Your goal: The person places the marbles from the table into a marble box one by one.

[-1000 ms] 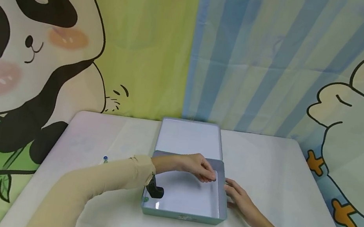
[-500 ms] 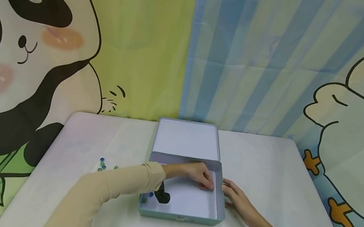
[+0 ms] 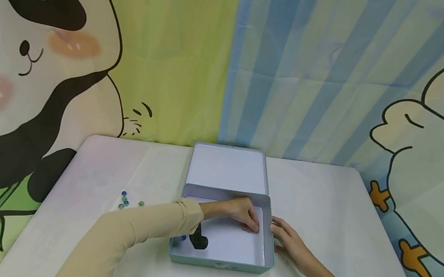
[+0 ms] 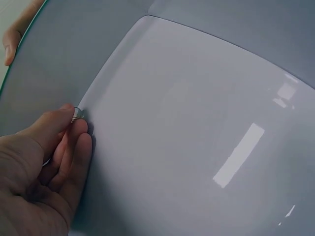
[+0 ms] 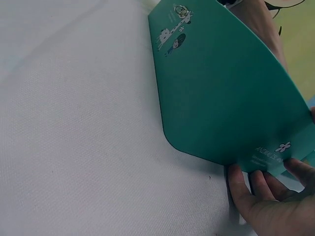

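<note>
A green metal box with its lid raised stands on the table. My left hand reaches inside, near the right wall. In the left wrist view, the thumb and fingertips pinch a small shiny glass marble close to the edge of the pale box floor. A blue marble and a green marble lie in the front left corner of the box, partly behind the wrist camera. My right hand rests its fingertips against the box's outer right side, fingers loosely bent.
Several blue and green marbles lie on the white-covered table left of the box; another green marble is just beside the left sleeve. A printed cloth hangs behind the table.
My left hand has lowered towards the box floor. Its sleeve has shifted right, uncovering marbles on the table and the blue marble in the box. The right hand stays at the box's side.
</note>
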Demonstrator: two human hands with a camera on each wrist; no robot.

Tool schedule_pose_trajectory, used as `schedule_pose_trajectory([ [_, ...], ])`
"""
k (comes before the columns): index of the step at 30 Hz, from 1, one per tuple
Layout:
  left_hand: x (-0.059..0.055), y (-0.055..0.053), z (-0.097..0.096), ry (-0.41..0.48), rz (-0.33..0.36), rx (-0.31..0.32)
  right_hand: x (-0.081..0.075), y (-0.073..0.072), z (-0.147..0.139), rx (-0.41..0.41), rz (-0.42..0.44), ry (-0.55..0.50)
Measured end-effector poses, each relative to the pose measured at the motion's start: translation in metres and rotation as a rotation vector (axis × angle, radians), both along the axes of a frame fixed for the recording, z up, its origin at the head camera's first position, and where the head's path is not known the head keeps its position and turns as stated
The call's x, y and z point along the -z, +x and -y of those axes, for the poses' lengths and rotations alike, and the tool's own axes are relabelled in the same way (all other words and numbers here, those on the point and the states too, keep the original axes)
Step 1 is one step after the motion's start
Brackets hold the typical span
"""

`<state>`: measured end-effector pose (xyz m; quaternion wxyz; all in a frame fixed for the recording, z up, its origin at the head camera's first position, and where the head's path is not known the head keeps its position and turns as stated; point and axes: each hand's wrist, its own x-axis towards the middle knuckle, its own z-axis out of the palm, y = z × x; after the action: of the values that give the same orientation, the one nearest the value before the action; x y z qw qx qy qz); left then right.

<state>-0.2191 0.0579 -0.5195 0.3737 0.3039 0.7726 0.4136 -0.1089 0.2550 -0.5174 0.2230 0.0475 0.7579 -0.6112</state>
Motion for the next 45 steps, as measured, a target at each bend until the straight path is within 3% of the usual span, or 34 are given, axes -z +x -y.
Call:
schedule_pose_trajectory([
  [6,0.002,0.001,0.002,0.002,-0.005,-0.056,-0.001,-0.002,0.003,0.003,0.005,0.002],
  [12,0.004,-0.002,0.005,0.001,-0.042,-0.014,0.001,-0.003,0.002,-0.005,0.013,0.003],
  [17,-0.013,-0.007,0.020,0.039,-0.053,0.019,0.003,-0.005,0.002,0.018,0.017,0.012],
  [20,-0.037,-0.010,0.040,0.101,-0.016,-0.004,0.003,-0.007,0.003,0.019,0.014,0.021],
  [24,-0.069,-0.011,0.081,0.179,0.000,-0.049,0.002,-0.008,0.002,-0.006,-0.001,0.024],
  [28,-0.092,-0.014,0.138,0.183,-0.069,-0.132,-0.001,-0.009,0.001,-0.026,-0.011,0.017],
  [30,-0.095,-0.019,0.171,0.156,-0.102,-0.193,-0.002,-0.009,0.001,-0.027,-0.015,0.010],
  [32,-0.093,-0.024,0.204,0.117,-0.133,-0.254,-0.003,-0.009,0.001,-0.023,-0.017,0.006],
  [36,-0.078,-0.028,0.269,0.023,-0.175,-0.395,-0.003,-0.006,-0.001,-0.006,-0.008,0.007],
  [41,-0.053,-0.004,0.332,-0.102,-0.255,-0.556,-0.003,-0.002,-0.001,-0.008,-0.007,0.014],
  [45,-0.032,0.019,0.357,-0.175,-0.301,-0.625,-0.002,0.000,-0.001,-0.005,-0.009,0.010],
])
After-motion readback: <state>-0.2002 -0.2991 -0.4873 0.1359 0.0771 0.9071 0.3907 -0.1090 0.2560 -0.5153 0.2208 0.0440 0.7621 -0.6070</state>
